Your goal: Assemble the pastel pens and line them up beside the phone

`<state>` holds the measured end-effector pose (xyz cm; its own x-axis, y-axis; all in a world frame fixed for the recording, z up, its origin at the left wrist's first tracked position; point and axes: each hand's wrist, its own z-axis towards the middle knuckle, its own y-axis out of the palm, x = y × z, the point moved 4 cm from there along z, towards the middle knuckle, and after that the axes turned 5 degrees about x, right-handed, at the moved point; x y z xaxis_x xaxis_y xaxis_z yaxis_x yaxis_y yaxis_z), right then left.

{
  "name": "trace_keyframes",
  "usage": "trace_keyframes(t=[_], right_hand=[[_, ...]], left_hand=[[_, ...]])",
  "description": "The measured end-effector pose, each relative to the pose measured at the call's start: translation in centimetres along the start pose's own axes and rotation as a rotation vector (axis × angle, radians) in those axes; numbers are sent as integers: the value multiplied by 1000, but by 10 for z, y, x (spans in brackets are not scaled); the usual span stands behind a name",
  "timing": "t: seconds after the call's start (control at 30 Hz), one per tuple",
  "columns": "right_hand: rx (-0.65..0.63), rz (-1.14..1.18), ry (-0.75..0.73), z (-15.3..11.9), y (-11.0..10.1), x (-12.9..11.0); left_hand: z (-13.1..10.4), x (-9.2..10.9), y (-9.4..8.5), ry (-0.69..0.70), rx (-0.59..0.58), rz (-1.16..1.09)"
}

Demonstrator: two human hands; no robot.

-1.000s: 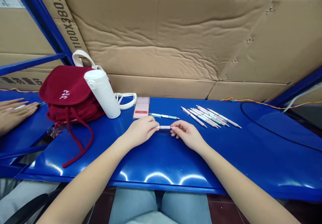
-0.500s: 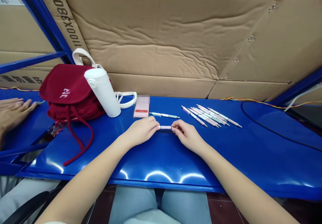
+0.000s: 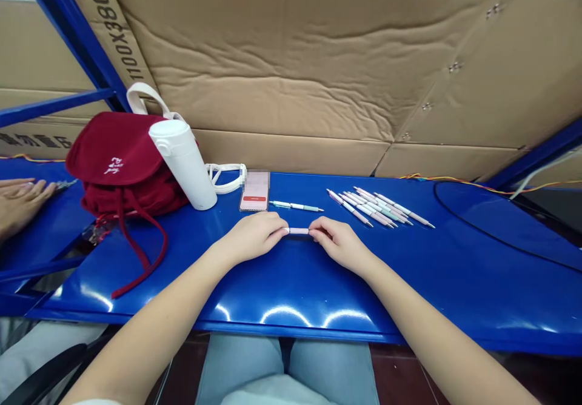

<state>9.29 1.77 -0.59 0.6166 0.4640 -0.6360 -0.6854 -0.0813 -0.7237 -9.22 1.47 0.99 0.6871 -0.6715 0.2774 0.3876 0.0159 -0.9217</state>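
Note:
A pale pink pen (image 3: pixel 299 231) lies level between my two hands, just above the blue tabletop. My left hand (image 3: pixel 255 235) pinches one end of it, and that end is hidden by the fingers. At the other end, the fingertips of my right hand (image 3: pixel 339 242) are closed around the tip. A white and light-green pen (image 3: pixel 297 206) rests on the table just beyond my hands. To the right lies a loose pile of pens (image 3: pixel 375 208) in pink, white and green, their tips pointing toward the lower right.
A phone (image 3: pixel 254 191) lies behind my left hand. Left of it, a white bottle (image 3: pixel 184 165) leans by a red bag (image 3: pixel 120 150) with a dangling strap. Another person's hands (image 3: pixel 22 202) are at far left. A black cable (image 3: pixel 482 229) crosses the blue table (image 3: pixel 431 290) at right.
The view has shifted very slightly. Both hands keep the same grip on the pink pen, and the other things stay in place.

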Motion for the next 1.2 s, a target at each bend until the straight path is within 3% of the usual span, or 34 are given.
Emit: trace_keyframes(t=[0.3, 0.47, 0.67, 0.87, 1.2], right_hand=[[40, 155, 46, 0, 3, 4], [54, 110, 69, -1, -1, 4], [59, -1, -16, 0, -5, 2], [-13, -93, -65, 0, -4, 2], [-44, -74, 21, -1, -3, 5]], left_hand=[[-1, -6, 4, -40, 9, -22], [-1, -5, 2, -40, 53, -54], [1, -4, 2, -59, 41, -67], [1, -1, 1, -62, 30, -67], [0, -3, 2, -16, 87, -54]])
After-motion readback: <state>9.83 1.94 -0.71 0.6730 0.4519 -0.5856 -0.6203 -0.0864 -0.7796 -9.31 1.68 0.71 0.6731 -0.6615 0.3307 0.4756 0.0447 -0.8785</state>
